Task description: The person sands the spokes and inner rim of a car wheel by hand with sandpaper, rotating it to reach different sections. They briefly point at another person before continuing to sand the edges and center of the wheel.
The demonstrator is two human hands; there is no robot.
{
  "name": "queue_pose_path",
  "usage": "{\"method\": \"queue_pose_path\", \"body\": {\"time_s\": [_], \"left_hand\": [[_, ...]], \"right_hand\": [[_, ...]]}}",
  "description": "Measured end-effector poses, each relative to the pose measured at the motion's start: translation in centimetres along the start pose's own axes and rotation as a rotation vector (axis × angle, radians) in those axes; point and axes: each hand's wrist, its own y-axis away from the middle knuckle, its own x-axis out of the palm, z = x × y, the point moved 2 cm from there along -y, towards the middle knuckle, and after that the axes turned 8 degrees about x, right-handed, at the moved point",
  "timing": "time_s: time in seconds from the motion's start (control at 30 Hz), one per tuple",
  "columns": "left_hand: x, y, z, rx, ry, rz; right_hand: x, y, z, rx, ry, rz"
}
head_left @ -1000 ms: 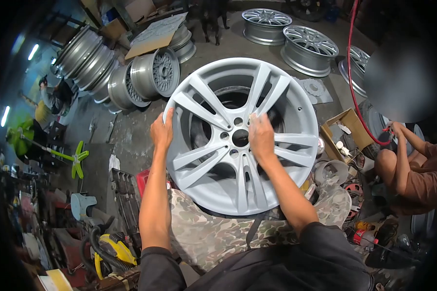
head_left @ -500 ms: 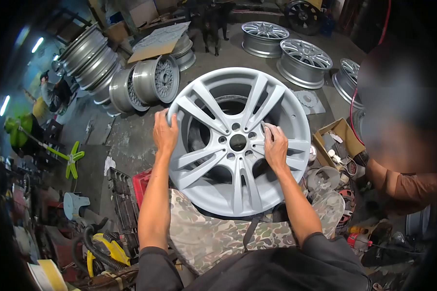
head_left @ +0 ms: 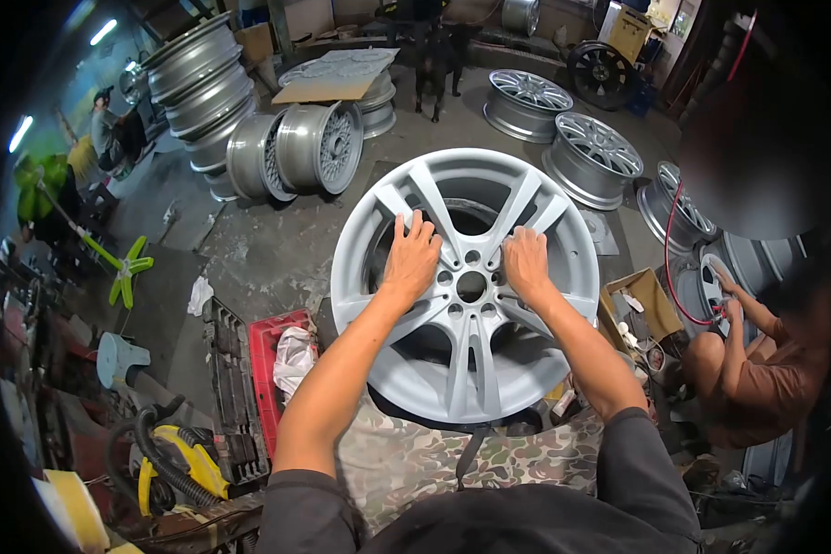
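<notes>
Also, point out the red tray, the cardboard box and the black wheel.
Red tray (head_left: 262, 379): head view, its left wall.
Cardboard box (head_left: 658, 300): head view, inside of its right wall.
Black wheel (head_left: 601, 74): head view, near its centre.

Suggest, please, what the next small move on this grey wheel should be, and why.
I would probably slide the right hand slightly outward along the upper-right pair of spokes, with the left hand steadying the wheel. The right fingers are bunched near the hub end, and the spokes run on uncovered toward the rim; the left hand rests on the upper-left pair.
</notes>
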Motion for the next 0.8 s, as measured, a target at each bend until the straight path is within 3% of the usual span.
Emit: {"method": "queue_pose_path", "body": {"time_s": [0.1,0.17,0.3,0.43,0.5,0.63,0.73,0.8], "left_hand": [[-0.7,0.1,0.1,-0.014,0.053,0.018],[-1.4,0.4,0.3,-0.029,0.105,-0.008],[-3.2,1.3,1.4,-0.062,0.209,-0.093],[-3.6,2.2,2.2,-0.087,0.241,-0.147],[-3.9,2.6,2.6,-0.11,0.241,-0.246],[-4.4,2.7,3.5,-0.123,0.292,-0.323],[-4.9,2.8,2.6,-0.131,0.315,-0.157],[-4.9,3.3,2.2,-0.131,0.332,-0.143]], "right_hand": [[-0.2,0.1,0.5,0.085,0.047,0.154],[0.0,1.1,-0.1,-0.025,-0.104,0.094],[-2.1,0.6,-1.9,-0.171,-0.096,0.049],[-0.5,-1.0,-1.3,-0.067,0.058,0.19],[-1.1,0.4,-1.3,-0.15,-0.086,0.138],[-3.9,1.1,-1.9,-0.297,-0.035,0.035],[-2.4,-1.3,-1.9,-0.112,0.101,0.174],[-1.6,-1.4,-1.3,-0.117,0.096,0.14]]}}
